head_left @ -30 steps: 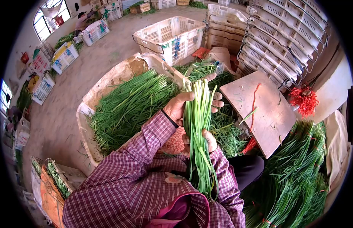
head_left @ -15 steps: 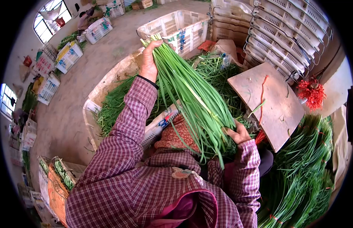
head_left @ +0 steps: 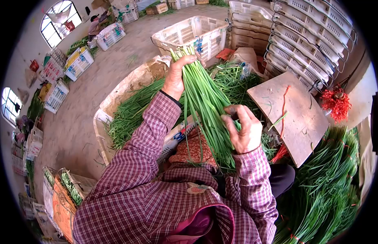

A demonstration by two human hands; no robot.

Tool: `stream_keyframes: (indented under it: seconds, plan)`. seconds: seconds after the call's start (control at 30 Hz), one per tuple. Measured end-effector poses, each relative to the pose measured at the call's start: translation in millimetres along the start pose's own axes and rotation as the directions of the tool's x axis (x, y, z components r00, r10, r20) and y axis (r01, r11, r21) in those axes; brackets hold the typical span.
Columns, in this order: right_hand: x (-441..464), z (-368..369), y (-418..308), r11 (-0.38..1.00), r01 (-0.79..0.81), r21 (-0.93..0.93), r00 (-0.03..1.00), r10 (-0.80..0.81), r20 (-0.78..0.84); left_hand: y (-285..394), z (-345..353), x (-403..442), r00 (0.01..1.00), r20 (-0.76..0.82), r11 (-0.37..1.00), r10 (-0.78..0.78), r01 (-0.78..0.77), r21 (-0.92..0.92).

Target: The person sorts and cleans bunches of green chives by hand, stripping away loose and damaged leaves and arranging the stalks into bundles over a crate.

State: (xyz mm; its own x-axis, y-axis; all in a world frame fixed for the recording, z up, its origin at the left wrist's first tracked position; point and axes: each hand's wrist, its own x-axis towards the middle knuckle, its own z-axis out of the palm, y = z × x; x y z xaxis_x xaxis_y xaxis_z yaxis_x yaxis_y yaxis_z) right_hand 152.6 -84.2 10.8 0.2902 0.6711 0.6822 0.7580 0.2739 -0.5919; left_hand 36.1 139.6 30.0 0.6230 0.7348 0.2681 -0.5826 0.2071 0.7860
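Observation:
My left hand (head_left: pixel 175 77) is closed around the pale stem ends of a bunch of garlic chives (head_left: pixel 209 103). The long green leaves slant down to the right, over my lap and a red patterned cloth (head_left: pixel 193 150). My right hand (head_left: pixel 245 129) is at the right edge of the bunch, about midway down. Its thumb and forefinger are bent together in a pinch against the leaves; what lies between them is too small to make out. Behind the bunch, a white crate (head_left: pixel 102 122) holds loose chives (head_left: pixel 134 107).
A board (head_left: pixel 292 114) with a red tie on it is at my right, above tied chive bundles (head_left: pixel 323 187). Red ties (head_left: pixel 335 103) hang beside stacked white crates (head_left: pixel 307 44). Another crate (head_left: pixel 193 34) stands ahead. Farther left are crates and a person (head_left: pixel 97 24).
My right hand has left the lower leaf tips and moved up along the bunch, its fingers now bent at the bunch's edge. My left hand keeps its hold, with the bunch hanging steeper.

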Motion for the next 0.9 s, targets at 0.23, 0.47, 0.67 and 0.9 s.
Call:
stream_keyframes:
  seconds: [0.23,0.47,0.67,0.9]
  plan:
    - [5.4,12.4,2.2,0.997,-0.033,-0.075,0.994,0.040,0.100,-8.2,14.2,-5.2,0.998,0.016,0.997,-0.062,0.061,0.054]
    - [20.0,-15.0,10.7,0.855,0.166,-0.491,0.984,-0.109,0.142,-16.9,26.0,-12.5,0.996,0.075,0.976,-0.037,0.020,0.218]
    - [36.1,-43.2,13.7,0.757,0.241,-0.608,0.968,-0.140,0.210,-28.2,35.3,-16.6,0.985,0.148,0.950,-0.087,0.037,0.310]
    - [46.1,-67.2,16.1,0.726,0.308,-0.615,0.946,-0.167,0.276,-33.8,46.1,-21.2,0.965,0.228,0.901,-0.131,0.020,0.433]
